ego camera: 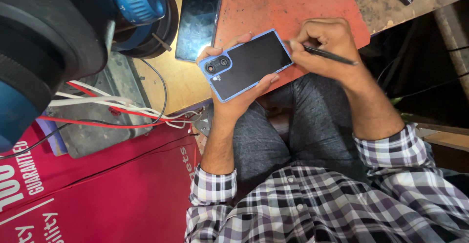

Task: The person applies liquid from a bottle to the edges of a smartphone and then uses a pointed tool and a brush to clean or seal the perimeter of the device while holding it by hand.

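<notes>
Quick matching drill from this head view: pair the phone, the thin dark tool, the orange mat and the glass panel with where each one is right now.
Things:
1. blue-framed phone
2. thin dark tool
3. orange mat
4. dark glass panel

Places:
A. lying flat on the bench, left of the mat
B. gripped in the right hand, tip at the phone's edge
C. spread on the bench beyond the hands
D. held back-up in the left hand

Pairs: 1-D, 2-B, 3-C, 4-A
</notes>
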